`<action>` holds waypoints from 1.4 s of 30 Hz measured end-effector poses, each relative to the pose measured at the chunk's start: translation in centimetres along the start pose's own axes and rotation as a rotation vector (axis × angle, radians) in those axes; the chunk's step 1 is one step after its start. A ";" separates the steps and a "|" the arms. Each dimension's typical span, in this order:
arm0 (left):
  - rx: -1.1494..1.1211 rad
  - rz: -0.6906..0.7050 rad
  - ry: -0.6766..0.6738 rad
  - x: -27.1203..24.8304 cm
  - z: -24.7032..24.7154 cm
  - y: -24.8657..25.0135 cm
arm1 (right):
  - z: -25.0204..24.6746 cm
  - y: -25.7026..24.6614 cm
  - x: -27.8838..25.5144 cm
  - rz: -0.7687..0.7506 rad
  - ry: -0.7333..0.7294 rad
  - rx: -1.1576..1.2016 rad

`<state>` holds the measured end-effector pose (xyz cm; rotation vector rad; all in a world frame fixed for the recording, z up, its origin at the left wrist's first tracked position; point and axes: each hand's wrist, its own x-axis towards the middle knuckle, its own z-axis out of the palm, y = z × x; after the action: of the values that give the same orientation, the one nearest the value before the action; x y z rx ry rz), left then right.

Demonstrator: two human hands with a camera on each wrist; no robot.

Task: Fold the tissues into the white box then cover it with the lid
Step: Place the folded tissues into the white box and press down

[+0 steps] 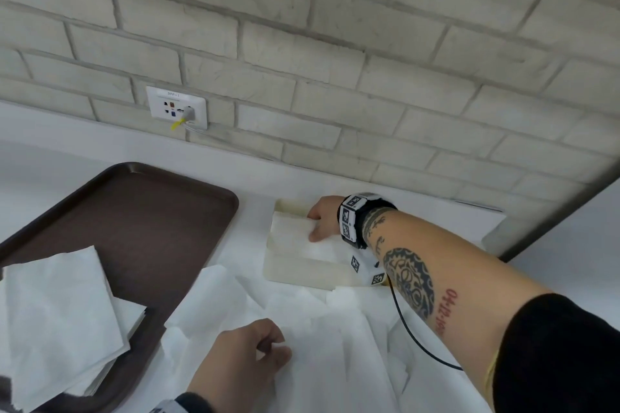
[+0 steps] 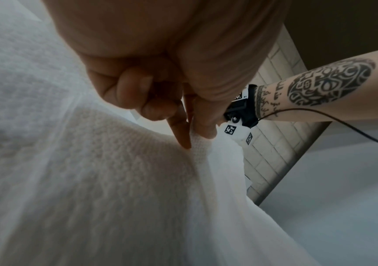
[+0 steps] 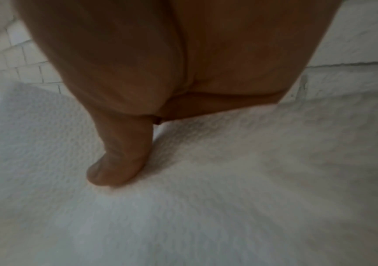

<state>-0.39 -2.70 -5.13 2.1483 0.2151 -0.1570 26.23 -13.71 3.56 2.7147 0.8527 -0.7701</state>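
Tissue [image 1: 302, 240] lying in white box [image 1: 302, 273], far right on bench [image 1: 553, 275], just below brick wall [image 1: 335, 43]. Right hand [image 1: 322, 218] reaching over box, fingers seemingly flat and pressing tissue down; thumb [image 3: 117, 158] straight on paper in wrist view, other fingers hidden there. Left hand [image 1: 241, 362] near centre, pinching edge of loose tissue sheet [image 1: 335, 339] between thumb and fingertips [image 2: 181, 133], other fingers curled in. Sheet spreading crumpled from near hand toward box. Stack of unfolded tissues [image 1: 60, 312] resting on brown tray [image 1: 161, 211] at left. Lid not identifiable anywhere in view.

Step judged: seating one fold while holding next length ready; task well short of done, stack waiting, lid to be found.

Risks:
- Tearing thin paper, if pulling with left while pressing with right.
- Dragging seated fold out of box, same cause.
- Box sliding on bench, nothing bracing it.
- Camera cable [image 1: 412, 335] draping over sheet, possibly snagging.
- Folds bulging above rim, stopping lid from seating.
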 end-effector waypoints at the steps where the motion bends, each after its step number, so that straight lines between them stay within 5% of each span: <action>1: 0.007 0.003 -0.006 0.1 0.0 0.0 | 0.2 0.0 0.0 -0.008 -0.011 0.002; 9: -0.036 0.004 0.034 0.0 -0.2 -0.4 | -0.6 1.5 -4.1 0.086 0.147 -0.019; 16: -0.305 0.037 0.219 -0.8 -1.9 1.8 | 5.8 -0.3 -9.4 0.011 0.025 0.195; 21: -0.443 0.081 0.413 -1.7 -3.9 4.0 | 9.7 -0.7 -10.8 0.076 0.209 0.247; 26: -0.308 0.151 0.452 -2.4 -5.7 5.5 | 10.2 -1.3 -12.9 0.094 0.269 0.359; 30: -0.248 0.172 0.463 -2.7 -5.6 6.0 | 10.2 -1.4 -15.8 0.005 0.637 0.693; 33: -0.231 0.199 0.443 -2.9 -4.9 6.7 | 10.9 -3.4 -19.7 -0.127 0.683 1.199; 38: -0.475 0.280 0.328 -3.3 -3.1 8.4 | 13.4 -6.4 -21.7 -0.073 0.632 1.233; 42: -0.861 0.181 -0.046 -3.0 -1.8 7.9 | 13.8 -7.0 -22.9 -0.095 0.696 1.523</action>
<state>-1.61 -5.85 2.86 1.2953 0.0402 0.0007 0.34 -23.45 3.88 4.5064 0.5156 -0.5396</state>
